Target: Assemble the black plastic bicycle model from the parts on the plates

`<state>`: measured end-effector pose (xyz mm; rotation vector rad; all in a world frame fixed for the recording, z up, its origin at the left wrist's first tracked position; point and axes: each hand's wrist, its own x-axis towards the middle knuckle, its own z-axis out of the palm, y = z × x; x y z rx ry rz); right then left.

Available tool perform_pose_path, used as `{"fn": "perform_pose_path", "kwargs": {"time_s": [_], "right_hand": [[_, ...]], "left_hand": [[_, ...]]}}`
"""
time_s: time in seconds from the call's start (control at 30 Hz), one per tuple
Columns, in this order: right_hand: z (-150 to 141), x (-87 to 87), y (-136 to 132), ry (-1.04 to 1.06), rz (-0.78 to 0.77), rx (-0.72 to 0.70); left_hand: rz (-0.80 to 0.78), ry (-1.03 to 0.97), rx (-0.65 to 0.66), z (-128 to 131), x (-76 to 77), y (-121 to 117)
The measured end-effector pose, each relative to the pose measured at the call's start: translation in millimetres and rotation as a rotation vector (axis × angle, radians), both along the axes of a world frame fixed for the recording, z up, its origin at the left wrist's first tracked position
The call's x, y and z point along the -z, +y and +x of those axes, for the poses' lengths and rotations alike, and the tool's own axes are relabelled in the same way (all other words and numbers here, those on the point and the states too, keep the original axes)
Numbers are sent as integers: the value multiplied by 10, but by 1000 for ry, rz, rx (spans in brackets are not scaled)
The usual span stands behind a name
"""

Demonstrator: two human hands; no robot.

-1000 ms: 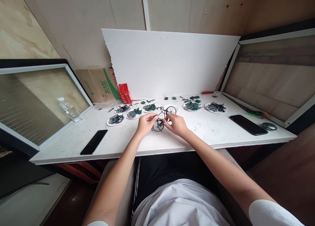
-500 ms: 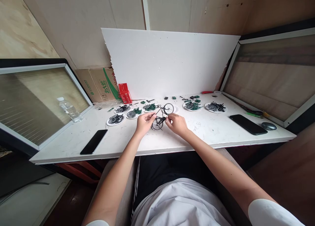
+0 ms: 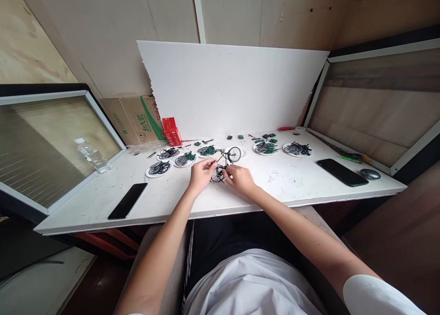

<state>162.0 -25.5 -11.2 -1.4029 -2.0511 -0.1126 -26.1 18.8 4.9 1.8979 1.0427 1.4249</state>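
A small black model bicycle (image 3: 234, 154) is between my hands, just above the white table (image 3: 192, 200). My left hand (image 3: 202, 172) is closed in a pinch on its frame, near the middle. My right hand (image 3: 239, 177) is closed too, its fingertips at the lower wheel and crank area. A thin pale stick-like piece shows at the right fingertips; what exactly they grip is too small to make out. One spoked wheel shows at the upper right of the model, and the other is partly covered by my fingers.
Round white plates of black and green bicycle parts (image 3: 160, 168) lie left and right of my hands. A phone (image 3: 128, 200) is at the left, another phone (image 3: 341, 172) at the right beside a mouse (image 3: 370, 173). A bottle (image 3: 92, 154) and red box (image 3: 171, 132) stand behind.
My right hand has shifted left and slightly down along the model, now covering more of the lower wheel. My left hand keeps its pinch. The whole view has moved slightly.
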Motion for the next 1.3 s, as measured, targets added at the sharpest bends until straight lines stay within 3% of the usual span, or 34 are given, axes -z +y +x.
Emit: {"fn": "perform_pose_path", "kwargs": {"time_s": [0.17,0.47,0.7,0.97,1.3], "right_hand": [[47,22,69,40,16,3],[124,-5,139,272,-90,-27],[227,-4,199,124,-38,97],[173,37,192,57,-96,70],[105,-148,8,-14,-184,-1]], "left_hand": [[33,43,2,12,-2,-15],[48,64,-6,32,-24,-51],[50,27,-19,5,-49,-49],[48,26,-67,-9,-32,-28],[6,-21,-83,-18,-38,-2]]}}
